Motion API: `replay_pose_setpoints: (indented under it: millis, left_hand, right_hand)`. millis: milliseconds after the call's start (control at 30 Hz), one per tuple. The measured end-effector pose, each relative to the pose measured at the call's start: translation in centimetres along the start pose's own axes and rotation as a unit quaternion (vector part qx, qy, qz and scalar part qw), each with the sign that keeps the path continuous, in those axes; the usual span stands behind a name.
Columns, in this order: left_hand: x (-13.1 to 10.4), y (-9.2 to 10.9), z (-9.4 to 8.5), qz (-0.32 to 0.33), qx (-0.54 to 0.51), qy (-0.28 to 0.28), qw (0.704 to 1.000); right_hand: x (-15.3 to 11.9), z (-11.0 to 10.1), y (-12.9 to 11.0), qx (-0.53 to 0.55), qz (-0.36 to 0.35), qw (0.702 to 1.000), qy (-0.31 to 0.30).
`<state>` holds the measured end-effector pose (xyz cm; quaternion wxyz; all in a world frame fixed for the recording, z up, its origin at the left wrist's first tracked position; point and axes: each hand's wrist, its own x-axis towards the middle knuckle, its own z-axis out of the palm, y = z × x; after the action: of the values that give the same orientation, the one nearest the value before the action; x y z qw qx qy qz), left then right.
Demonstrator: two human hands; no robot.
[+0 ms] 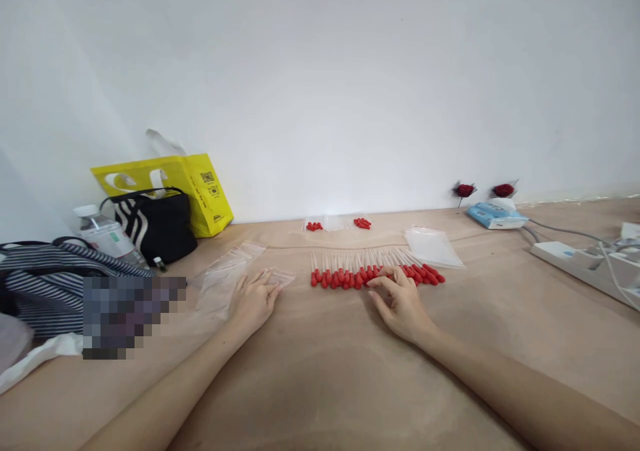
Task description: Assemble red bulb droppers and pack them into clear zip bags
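A row of droppers (345,277) with red bulbs and thin, pale tapering stems lies side by side on the table, bulbs toward me. My right hand (400,302) is over the right part of this row, its fingers curved at the red bulbs and its thumb apart from them. Some bulbs are hidden behind the fingers. On the left, my left hand (254,301) rests palm down with fingers stretched over a small clear zip bag (281,277). More clear zip bags (220,283) lie flat beside and under that hand.
Small red-bulbed groups in clear bags (337,223) lie by the wall. A stack of clear bags (434,247) sits behind the row. A tissue pack (497,215) and power strip (575,261) are right; a yellow bag (210,197), black bag (160,227) and bottle (107,237) stand left.
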<state>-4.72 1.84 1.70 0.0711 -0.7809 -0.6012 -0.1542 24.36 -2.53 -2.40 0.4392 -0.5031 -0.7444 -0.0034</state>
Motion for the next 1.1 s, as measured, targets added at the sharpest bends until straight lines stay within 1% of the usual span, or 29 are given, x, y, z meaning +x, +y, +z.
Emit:
replay_pose_setpoints:
  millis: [67, 100, 133, 167, 200, 233, 267, 300, 367, 400, 433, 467, 500, 533, 567, 633, 667, 700, 767, 800, 833, 867, 900, 933, 967, 1000, 1033, 1100]
  left_hand:
    - [-0.2, 0.4, -0.6, -0.015, -0.121, 0.058, 0.991]
    - [-0.3, 0.8, -0.9, -0.033, -0.202, 0.084, 0.975]
    - [-0.6, 1.4, -1.2, -0.059, -0.29, 0.099, 0.95]
    - [-0.8, 2.3, -1.4, -0.093, -0.381, 0.098, 0.915]
    - [-1.0, 3.3, -1.4, -0.133, -0.468, 0.068, 0.871]
    - [-1.3, 4.5, -1.3, -0.171, -0.549, 0.033, 0.818]
    - [-1.5, 5.7, -1.1, -0.193, -0.622, -0.016, 0.759]
    - [-1.8, 7.0, -0.7, -0.194, -0.685, -0.058, 0.7]
    - [-2.3, 9.4, 0.3, -0.177, -0.769, -0.126, 0.602]
    - [-2.5, 10.3, 0.8, -0.172, -0.794, -0.14, 0.566]
    - [-2.7, 11.1, 1.2, -0.169, -0.811, -0.148, 0.541]
    - [-2.9, 11.6, 1.5, -0.168, -0.818, -0.154, 0.529]
    - [-3.0, 11.9, 1.7, -0.167, -0.817, -0.157, 0.529]
    - [-3.1, 11.9, 1.8, -0.163, -0.812, -0.164, 0.536]
    - [-3.1, 11.7, 1.7, -0.156, -0.803, -0.173, 0.549]
    - [-3.0, 10.7, 1.4, -0.134, -0.778, -0.181, 0.587]
    - [-2.8, 10.0, 1.2, -0.119, -0.759, -0.175, 0.616]
    - [-2.6, 9.3, 1.1, -0.098, -0.731, -0.163, 0.656]
    - [-2.3, 8.3, 0.9, -0.045, -0.644, -0.137, 0.751]
    - [-2.2, 7.9, 0.9, -0.016, -0.593, -0.135, 0.794]
    - [-2.2, 7.8, 1.0, 0.011, -0.543, -0.139, 0.828]
    - [-2.3, 7.7, 1.1, 0.036, -0.499, -0.145, 0.853]
    - [-2.4, 7.8, 1.2, 0.058, -0.462, -0.147, 0.873]
    - [-2.6, 8.0, 1.4, 0.078, -0.431, -0.141, 0.888]
    - [-2.7, 8.1, 1.5, 0.094, -0.405, -0.128, 0.9]
    - [-2.9, 8.2, 1.7, 0.108, -0.384, -0.112, 0.91]
    - [-3.1, 8.3, 1.8, 0.118, -0.369, -0.097, 0.917]
    - [-3.2, 8.2, 1.8, 0.13, -0.351, -0.078, 0.924]
  right_hand:
    - [0.1, -0.1, -0.2, 0.023, -0.015, 1.0, -0.009]
    - [0.1, -0.2, -0.3, 0.038, -0.019, 0.999, -0.016]
    - [0.2, -0.3, -0.6, 0.058, -0.017, 0.998, -0.025]
    - [0.3, -0.3, -0.8, 0.085, -0.006, 0.996, -0.034]
    - [0.4, -0.3, -1.1, 0.12, 0.015, 0.992, -0.045]
    - [0.5, -0.3, -1.4, 0.167, 0.048, 0.983, -0.059]
    - [0.6, -0.3, -1.7, 0.224, 0.089, 0.968, -0.076]
    - [0.6, -0.2, -1.9, 0.287, 0.132, 0.944, -0.094]
    - [0.8, -0.1, -2.5, 0.41, 0.201, 0.88, -0.13]
    - [0.8, -0.1, -2.6, 0.462, 0.221, 0.846, -0.146]
    - [0.8, 0.0, -2.8, 0.503, 0.231, 0.817, -0.159]
    - [0.9, 0.0, -2.8, 0.533, 0.236, 0.795, -0.167]
    - [1.0, -0.1, -2.7, 0.553, 0.24, 0.779, -0.17]
    - [1.2, -0.2, -2.5, 0.563, 0.245, 0.771, -0.166]
    - [1.4, -0.5, -2.2, 0.565, 0.249, 0.771, -0.158]
    - [2.2, -1.3, -1.4, 0.545, 0.245, 0.786, -0.16]
    - [2.6, -1.8, -0.9, 0.527, 0.229, 0.798, -0.184]
    - [3.0, -2.4, -0.5, 0.499, 0.204, 0.811, -0.229]
    - [3.6, -3.2, 0.2, 0.422, 0.135, 0.835, -0.326]
    - [3.7, -3.4, 0.4, 0.372, 0.093, 0.851, -0.359]
    - [3.7, -3.5, 0.4, 0.314, 0.048, 0.874, -0.369]
    - [3.7, -3.4, 0.4, 0.246, 0.002, 0.902, -0.354]
    - [3.5, -3.2, 0.3, 0.173, -0.04, 0.932, -0.317]
    - [3.3, -3.0, 0.2, 0.101, -0.076, 0.955, -0.266]
    - [2.9, -2.7, -0.1, 0.041, -0.104, 0.97, -0.214]
    - [2.6, -2.5, -0.3, 0.0, -0.124, 0.977, -0.172]
    - [2.2, -2.4, -0.6, -0.023, -0.137, 0.979, -0.148]
    - [1.2, -2.4, -1.1, -0.025, -0.15, 0.978, -0.143]
